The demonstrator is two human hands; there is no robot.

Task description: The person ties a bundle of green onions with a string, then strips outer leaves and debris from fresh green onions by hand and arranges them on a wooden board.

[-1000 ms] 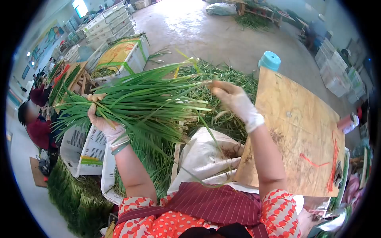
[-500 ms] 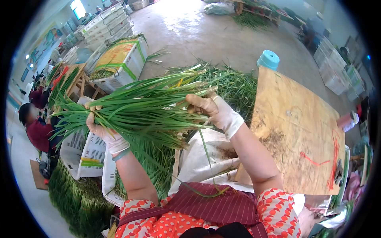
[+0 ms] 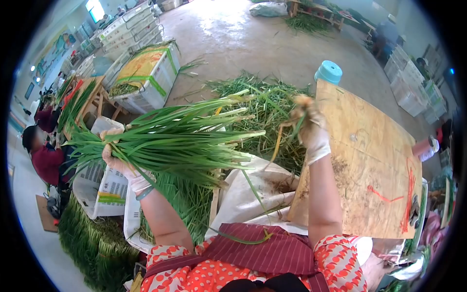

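My left hand (image 3: 116, 151), in a whitish glove, is closed around the leafy end of a big bunch of green chives (image 3: 185, 136). The pale stem ends point right, over a white sheet and a pile of trimmings. Away from the bunch, my right hand (image 3: 311, 124), also gloved and smeared by motion, grips a few loose chive leaves (image 3: 297, 119). A yellowed strand (image 3: 277, 146) dangles beside it. Under the bunch, more chives (image 3: 180, 204) lie by a white crate (image 3: 132, 219).
A wooden board (image 3: 365, 165) with red ties (image 3: 407, 209) lies to the right, a blue stool (image 3: 329, 72) behind it. Loose trimmings (image 3: 262, 112) cover the floor ahead. Stacked crates (image 3: 131, 31) stand back left; a person in maroon (image 3: 47, 163) is at far left.
My right hand has left the stem ends and moved right, over the trimmings near the board, with loose leaves in it. My left hand still holds the bunch in nearly the same place.
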